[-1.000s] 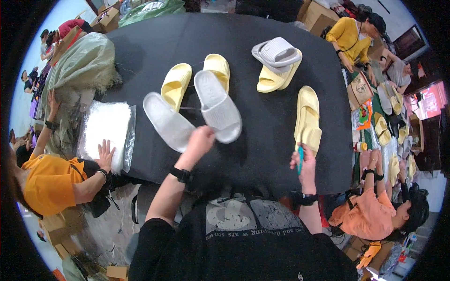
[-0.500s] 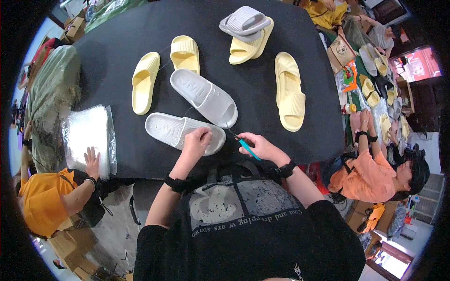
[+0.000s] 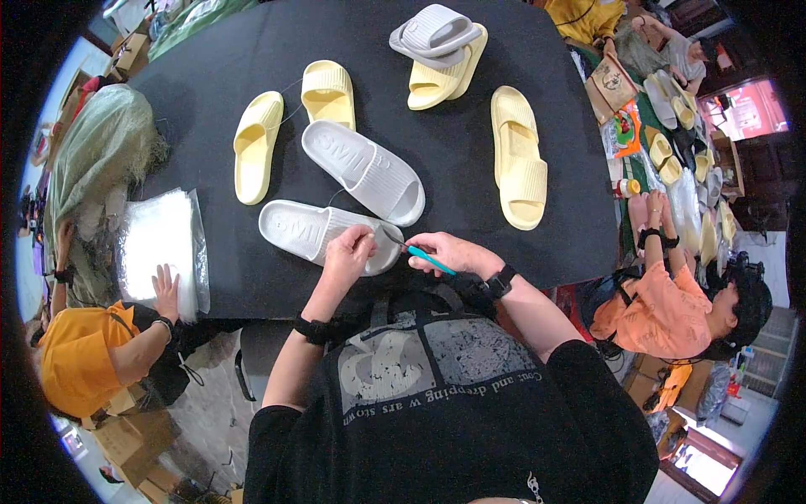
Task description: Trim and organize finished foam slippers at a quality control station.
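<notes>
In my right hand (image 3: pixel 457 254) is a slim tool with a teal handle (image 3: pixel 432 259) and a thin dark metal tip; its exact kind is unclear. The tip points at the toe of the nearer grey slide sandal (image 3: pixel 295 227). My left hand (image 3: pixel 351 248) is closed in a pinch over that same sandal, and whatever sits between the fingertips is hidden. Just beyond lies a second grey slide (image 3: pixel 369 172), set at a slant. A thin dark thread or cord shows between the two grey slides.
Yellow slides (image 3: pixel 259 147) (image 3: pixel 328 94) lie behind at left, linked by a thin line, with a yellow pair (image 3: pixel 520 160) at right. Grey slides (image 3: pixel 437 35) rest on yellow ones (image 3: pixel 445 80) at the back. A co-worker's hand presses clear plastic bags (image 3: pixel 159 239); another co-worker (image 3: pixel 659 311) sits right.
My right hand has moved slightly left with the teal-handled tool, whose tip now comes close to my left fingertips. My left hand has hardly moved.
</notes>
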The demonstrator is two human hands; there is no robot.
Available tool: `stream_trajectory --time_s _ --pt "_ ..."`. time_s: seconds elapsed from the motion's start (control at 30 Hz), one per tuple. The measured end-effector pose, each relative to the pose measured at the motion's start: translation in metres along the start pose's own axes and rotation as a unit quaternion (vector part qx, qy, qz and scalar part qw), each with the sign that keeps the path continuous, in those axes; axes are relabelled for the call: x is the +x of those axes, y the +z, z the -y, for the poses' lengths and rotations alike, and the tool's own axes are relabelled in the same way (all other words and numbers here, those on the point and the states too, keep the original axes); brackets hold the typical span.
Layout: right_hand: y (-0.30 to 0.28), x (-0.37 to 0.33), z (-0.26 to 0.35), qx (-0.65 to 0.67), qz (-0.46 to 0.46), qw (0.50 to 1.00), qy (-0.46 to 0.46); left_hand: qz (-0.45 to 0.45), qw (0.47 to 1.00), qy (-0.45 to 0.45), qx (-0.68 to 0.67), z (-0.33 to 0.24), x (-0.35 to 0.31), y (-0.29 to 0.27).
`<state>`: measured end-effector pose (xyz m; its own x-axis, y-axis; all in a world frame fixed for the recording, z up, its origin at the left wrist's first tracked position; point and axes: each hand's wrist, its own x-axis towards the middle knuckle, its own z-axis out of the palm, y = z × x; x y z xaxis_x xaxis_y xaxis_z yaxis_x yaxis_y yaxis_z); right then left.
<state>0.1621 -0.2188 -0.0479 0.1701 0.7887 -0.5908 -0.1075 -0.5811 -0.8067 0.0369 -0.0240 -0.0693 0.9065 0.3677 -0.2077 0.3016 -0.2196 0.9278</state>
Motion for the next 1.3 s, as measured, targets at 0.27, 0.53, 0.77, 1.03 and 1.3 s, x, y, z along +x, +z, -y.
stream_trajectory --time_s 0.27,0.53,0.77,1.03,1.3 --pt "0.001 -0.001 0.005 0.050 -0.025 0.998 -0.022 0.006 1.000 -0.006 0.007 0.004 0.001 0.000" --pt "0.000 -0.006 0.004 0.070 -0.098 0.992 -0.037 0.143 0.989 0.005 0.021 -0.021 -0.016 -0.021" --pt "0.000 -0.002 -0.018 0.046 -0.131 0.989 -0.057 0.193 0.980 0.027 0.035 -0.058 -0.059 -0.068" --pt "0.003 -0.010 -0.002 0.066 -0.118 0.991 -0.026 0.115 0.960 -0.168 0.193 0.005 -0.135 -0.129" --pt "-0.017 0.019 -0.014 0.139 -0.157 0.966 -0.153 0.208 0.901 -0.225 0.307 0.051 -0.162 -0.121"
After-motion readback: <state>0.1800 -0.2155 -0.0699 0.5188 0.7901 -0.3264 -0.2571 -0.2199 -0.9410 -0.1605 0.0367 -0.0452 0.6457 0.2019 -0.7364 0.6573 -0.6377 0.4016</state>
